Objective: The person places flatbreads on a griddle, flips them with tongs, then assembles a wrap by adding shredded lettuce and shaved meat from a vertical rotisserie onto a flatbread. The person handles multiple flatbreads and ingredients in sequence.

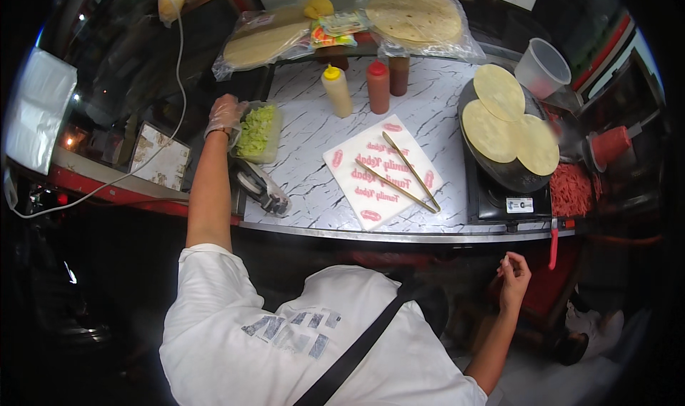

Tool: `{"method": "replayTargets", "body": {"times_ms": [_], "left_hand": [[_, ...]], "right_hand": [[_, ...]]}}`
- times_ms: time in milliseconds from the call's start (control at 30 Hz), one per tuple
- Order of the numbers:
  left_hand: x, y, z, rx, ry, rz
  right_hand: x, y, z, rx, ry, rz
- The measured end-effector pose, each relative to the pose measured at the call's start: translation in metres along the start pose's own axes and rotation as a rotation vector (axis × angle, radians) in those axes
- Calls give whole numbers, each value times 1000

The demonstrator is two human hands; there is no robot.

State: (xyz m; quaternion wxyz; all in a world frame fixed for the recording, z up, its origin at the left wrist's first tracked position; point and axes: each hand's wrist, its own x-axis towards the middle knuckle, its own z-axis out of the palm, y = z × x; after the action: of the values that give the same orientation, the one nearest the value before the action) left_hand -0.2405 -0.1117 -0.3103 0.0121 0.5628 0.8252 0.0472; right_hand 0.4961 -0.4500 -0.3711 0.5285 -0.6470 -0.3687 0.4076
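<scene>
My left hand (225,113), in a clear plastic glove, is closed at the far left corner of a clear plastic container (270,151) of shredded lettuce (257,130). Its fingertips are hidden, so I cannot tell what they grip. Past the front edge of the counter, my bare right hand (514,277) hangs in the air with fingers curled toward the thumb and nothing visible in them. Metal tongs (417,194) lie spread on a stack of printed wrapping paper (347,162) mid-counter. At the right, several flat round tortillas (492,129) overlap on a dark round griddle (508,176).
Sauce bottles stand behind the paper: a yellow-capped one (337,93), a red one (378,88) and a brown one (398,75). A black wrapped object (262,188) lies near the lettuce. Bagged tortillas (414,17) rest at the back. Shredded red meat (571,190) and a red-handled utensil (554,247) are rightmost.
</scene>
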Motion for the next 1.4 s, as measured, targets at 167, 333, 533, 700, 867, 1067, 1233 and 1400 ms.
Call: {"method": "replayTargets", "body": {"times_ms": [167,333,533,700,867,1067,1233,1400], "left_hand": [[-6,-12,10,2,-19,305],[-18,-15,9,-621,-87,225],[-58,15,-27,-595,-77,162],[-97,40,-60,-528,26,319],[-87,10,-63,-330,93,248],[-47,-3,-2,-111,-155,303],[-34,28,49,286,-578,321],[7,-4,46,106,-330,481]], "right_hand": [[-20,119,-81,-85,151,359],[-90,250,-133,-219,182,769],[-41,308,-111,-469,373,707],[16,250,-94,-531,100,196],[21,98,-39,-333,-589,279],[17,-20,67,-351,-831,75],[18,-43,135,-489,-742,-160],[43,-36,181,-767,-470,-561]]}}
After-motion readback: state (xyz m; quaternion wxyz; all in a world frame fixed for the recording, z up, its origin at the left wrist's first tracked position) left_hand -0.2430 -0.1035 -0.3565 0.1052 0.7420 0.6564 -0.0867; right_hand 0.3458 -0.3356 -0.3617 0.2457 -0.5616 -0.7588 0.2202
